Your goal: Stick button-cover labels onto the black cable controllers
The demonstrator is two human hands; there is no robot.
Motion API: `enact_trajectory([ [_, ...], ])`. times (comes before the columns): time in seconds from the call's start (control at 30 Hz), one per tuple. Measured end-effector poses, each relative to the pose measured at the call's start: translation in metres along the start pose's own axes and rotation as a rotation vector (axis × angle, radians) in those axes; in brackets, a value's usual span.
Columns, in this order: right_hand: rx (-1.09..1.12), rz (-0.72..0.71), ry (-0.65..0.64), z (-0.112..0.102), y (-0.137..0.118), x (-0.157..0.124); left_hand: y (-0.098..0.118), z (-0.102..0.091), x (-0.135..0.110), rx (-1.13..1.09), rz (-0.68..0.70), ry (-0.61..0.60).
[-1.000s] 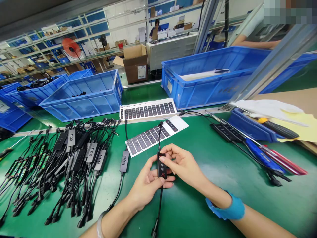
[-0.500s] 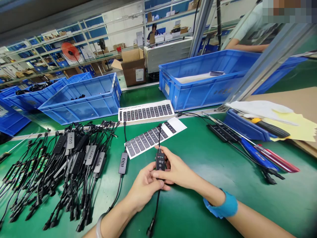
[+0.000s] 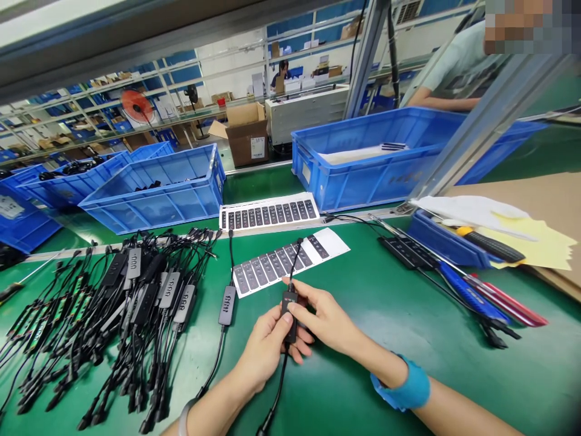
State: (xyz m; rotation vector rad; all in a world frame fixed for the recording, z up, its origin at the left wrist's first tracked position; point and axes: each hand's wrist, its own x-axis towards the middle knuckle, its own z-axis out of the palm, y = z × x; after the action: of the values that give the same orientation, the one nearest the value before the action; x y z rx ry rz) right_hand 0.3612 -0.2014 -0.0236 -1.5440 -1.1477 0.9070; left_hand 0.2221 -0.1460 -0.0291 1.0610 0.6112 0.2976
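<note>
Pinching inline cable remote (image 3: 288, 303) between closed left hand (image 3: 267, 345) and right hand (image 3: 327, 318), just below label sheet (image 3: 267, 266); cable (image 3: 294, 260) lies across sheet, so hasty tug could drag sheet askew or slip remote from grip.

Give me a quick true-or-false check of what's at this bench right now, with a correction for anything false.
1. The left hand and right hand both hold a black inline controller. True.
2. A blue strap circles the right wrist. True.
3. The left hand grips a screwdriver. False: the blue-handled screwdriver lies on the green mat, away from both hands.
4. The label sheet nearest the hands lies inside a blue crate. False: that label sheet lies on the green mat, with the controller's cable across it.
5. A bundle of black cables lies left of the hands. True.
</note>
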Motion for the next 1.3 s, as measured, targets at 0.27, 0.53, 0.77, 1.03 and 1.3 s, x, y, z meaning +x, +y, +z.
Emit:
enact_trajectory([
  [0.27,-0.11,-0.094,0.053,0.001,0.003,0.006,0.002,-0.008,0.003,0.193,0.031,-0.006],
  [0.53,-0.777,0.064,0.482,-0.1,0.02,0.029,0.016,-0.038,0.009,1.314,0.444,0.256],
  [0.77,-0.947,-0.074,0.49,-0.101,0.033,0.037,0.006,-0.045,0.012,1.547,0.391,0.213],
  [1.03,-0.7,-0.17,0.453,-0.087,0.044,0.053,0.009,-0.046,0.009,1.517,0.411,0.217],
  [1.3,-0.316,-0.165,0.769,-0.108,0.044,0.055,0.021,-0.043,0.007,1.556,0.413,0.225],
])
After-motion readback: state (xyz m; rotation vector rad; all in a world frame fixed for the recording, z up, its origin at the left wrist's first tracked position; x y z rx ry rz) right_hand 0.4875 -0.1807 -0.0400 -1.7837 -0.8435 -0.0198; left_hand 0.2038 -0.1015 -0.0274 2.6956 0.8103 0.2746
